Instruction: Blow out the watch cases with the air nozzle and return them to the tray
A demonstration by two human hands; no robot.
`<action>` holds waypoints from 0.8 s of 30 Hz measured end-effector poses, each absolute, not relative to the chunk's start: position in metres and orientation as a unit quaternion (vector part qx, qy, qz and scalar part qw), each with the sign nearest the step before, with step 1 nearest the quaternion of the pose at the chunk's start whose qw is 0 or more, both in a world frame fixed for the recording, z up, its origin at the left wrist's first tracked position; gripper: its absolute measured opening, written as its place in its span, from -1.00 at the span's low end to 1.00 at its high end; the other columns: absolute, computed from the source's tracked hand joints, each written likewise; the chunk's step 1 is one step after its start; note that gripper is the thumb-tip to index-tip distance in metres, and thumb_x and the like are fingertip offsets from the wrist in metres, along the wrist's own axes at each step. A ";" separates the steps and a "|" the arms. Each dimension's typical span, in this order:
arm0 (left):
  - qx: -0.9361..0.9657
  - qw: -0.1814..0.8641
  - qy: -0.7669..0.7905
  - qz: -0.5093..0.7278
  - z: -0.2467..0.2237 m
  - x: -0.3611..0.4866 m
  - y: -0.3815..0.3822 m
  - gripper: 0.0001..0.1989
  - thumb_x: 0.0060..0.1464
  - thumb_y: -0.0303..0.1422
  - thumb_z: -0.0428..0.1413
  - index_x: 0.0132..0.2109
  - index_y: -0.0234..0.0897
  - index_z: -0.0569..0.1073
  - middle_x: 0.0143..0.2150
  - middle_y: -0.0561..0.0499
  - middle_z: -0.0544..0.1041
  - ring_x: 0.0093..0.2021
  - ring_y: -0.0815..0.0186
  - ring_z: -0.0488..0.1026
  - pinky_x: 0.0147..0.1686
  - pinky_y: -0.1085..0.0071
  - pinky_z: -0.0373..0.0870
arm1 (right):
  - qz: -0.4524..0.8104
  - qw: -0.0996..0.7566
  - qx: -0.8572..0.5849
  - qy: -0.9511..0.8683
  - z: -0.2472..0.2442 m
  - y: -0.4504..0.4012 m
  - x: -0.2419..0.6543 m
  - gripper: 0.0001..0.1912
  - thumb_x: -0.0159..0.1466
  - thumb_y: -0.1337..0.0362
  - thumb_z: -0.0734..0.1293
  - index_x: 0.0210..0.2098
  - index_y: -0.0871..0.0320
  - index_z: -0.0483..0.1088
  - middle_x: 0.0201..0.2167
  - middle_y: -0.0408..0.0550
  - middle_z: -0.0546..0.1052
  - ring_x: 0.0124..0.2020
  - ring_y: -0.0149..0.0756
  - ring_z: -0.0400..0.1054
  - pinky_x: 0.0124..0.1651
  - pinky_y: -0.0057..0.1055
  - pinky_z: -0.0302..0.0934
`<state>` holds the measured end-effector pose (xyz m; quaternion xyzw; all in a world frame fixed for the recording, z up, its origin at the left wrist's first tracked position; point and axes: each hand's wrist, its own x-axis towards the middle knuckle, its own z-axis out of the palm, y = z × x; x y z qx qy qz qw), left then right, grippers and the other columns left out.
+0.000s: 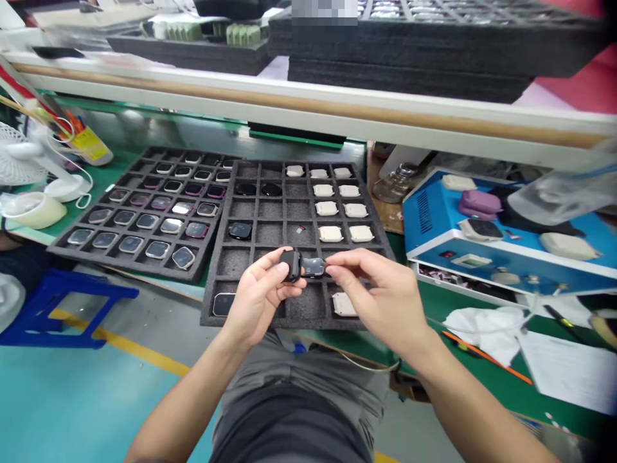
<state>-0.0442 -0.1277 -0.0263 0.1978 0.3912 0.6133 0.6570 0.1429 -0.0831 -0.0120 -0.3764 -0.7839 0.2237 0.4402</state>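
Observation:
Between the thumb and fingers of my left hand (260,289) is a black watch case (291,265), seen at an angle. My right hand (380,292) pinches the right edge of a dark, glossy watch screen (314,267). The screen's left edge lies close against the case; whether they are joined I cannot tell. Both hands are above the front part of a black foam tray (231,262). In that tray sit cream watch cases (330,233) on the right and black ones (240,230) on the left. A cream case (343,305) is partly hidden by my right hand.
Left of this tray is a second foam tray (96,249) filled with several watches. A blue machine (419,225) with cases on top stands at right, near a white cloth (486,331) and paper (569,370). A shelf edge (308,112) crosses above; a blue stool (91,289) is at left.

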 end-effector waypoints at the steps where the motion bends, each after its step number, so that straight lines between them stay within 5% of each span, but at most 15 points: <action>1: 0.192 0.664 0.388 0.609 -0.026 -0.044 -0.128 -0.54 -0.01 -0.39 0.40 0.04 -0.38 0.51 -0.29 -0.08 0.68 -0.39 0.37 0.63 -0.38 0.57 0.57 | 0.200 0.451 -0.358 -0.793 -0.012 -0.082 0.142 -0.89 0.35 0.43 0.37 -0.23 0.13 0.54 -0.31 -0.08 0.66 -0.31 -0.34 0.56 -0.20 -0.44 0.44; 12: 0.177 0.702 0.373 0.580 -0.025 -0.044 -0.130 -0.64 -0.01 -0.39 0.42 -0.06 -0.42 0.62 -0.29 -0.11 0.71 -0.45 0.36 0.65 -0.44 0.60 0.58 | 0.040 0.456 -0.167 -0.873 -0.017 -0.073 0.138 -0.55 0.33 0.59 0.32 0.17 0.20 0.41 -0.15 0.04 0.68 -0.10 -0.25 0.60 0.02 -0.36 0.51; 19: 0.173 0.725 0.359 0.562 -0.024 -0.045 -0.129 -0.72 0.03 -0.40 0.38 -0.10 -0.45 0.64 -0.30 -0.07 0.70 -0.44 0.36 0.65 -0.46 0.61 0.58 | -0.011 0.392 -0.064 -0.917 -0.011 -0.063 0.148 -0.58 0.40 0.51 0.25 0.24 0.37 0.37 -0.10 0.16 0.66 0.00 -0.09 0.57 0.07 -0.20 0.52; 24: 0.133 0.737 0.339 0.569 -0.028 -0.038 -0.139 -0.55 -0.11 -0.36 0.47 -0.06 -0.41 0.60 -0.33 -0.07 0.67 -0.43 0.30 0.66 -0.41 0.52 0.60 | 0.036 0.397 -0.081 -0.913 -0.021 -0.071 0.153 -0.46 0.38 0.49 0.31 0.32 0.11 0.35 -0.01 -0.01 0.67 0.02 -0.14 0.59 0.08 -0.28 0.52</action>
